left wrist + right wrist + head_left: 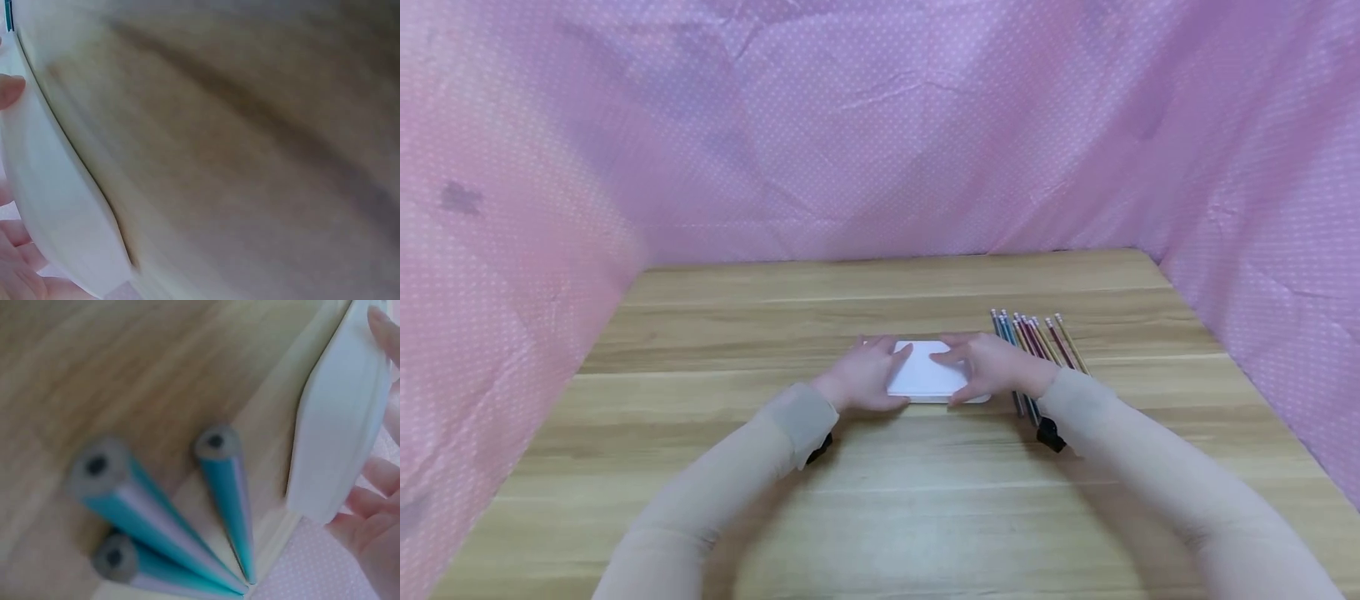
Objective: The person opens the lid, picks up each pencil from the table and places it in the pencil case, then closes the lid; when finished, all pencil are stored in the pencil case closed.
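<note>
Two hands clasp a white box (927, 377) on the wooden table (880, 500): left hand (859, 377) and right hand (992, 367) curl round its ends. Pencils (1037, 342) lie just right of the right hand. Likely opening; the lid needs a lift.

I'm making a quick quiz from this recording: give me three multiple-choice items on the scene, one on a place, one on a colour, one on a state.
1. Where do the pencils lie?
A. left of the left hand
B. beside the right hand
C. on the box

2. What colour is the flat box?
A. white
B. black
C. red

3. How do the hands meet the box?
A. both grip its ends
B. only the left hand touches it
C. neither touches it

Key: 1 B, the head view shows them by the right wrist; 2 A, white in all views; 3 A, fingers curl round both ends.
</note>
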{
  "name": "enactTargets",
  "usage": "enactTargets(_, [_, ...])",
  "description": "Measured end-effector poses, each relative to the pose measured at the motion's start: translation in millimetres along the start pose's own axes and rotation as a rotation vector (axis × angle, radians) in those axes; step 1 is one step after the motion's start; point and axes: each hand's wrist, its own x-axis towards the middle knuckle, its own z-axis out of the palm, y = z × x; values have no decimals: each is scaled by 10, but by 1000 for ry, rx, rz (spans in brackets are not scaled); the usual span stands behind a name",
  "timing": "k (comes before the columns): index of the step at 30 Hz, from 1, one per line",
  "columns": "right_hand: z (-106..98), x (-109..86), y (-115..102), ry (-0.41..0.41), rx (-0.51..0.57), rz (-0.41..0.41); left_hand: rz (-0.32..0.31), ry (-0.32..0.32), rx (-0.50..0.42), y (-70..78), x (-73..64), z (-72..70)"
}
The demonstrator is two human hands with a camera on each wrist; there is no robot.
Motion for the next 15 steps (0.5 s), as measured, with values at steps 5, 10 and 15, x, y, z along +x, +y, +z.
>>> enactTargets(5, [-6, -47, -1, 1, -19, -7, 10, -37, 0, 13, 7, -5])
enactTargets(10, [5, -10, -6, 44, -61, -62, 12, -33, 36, 10, 6, 3])
enactTargets(15, [-1, 35, 35, 68, -65, -102, 6, 7, 40, 22, 29, 16])
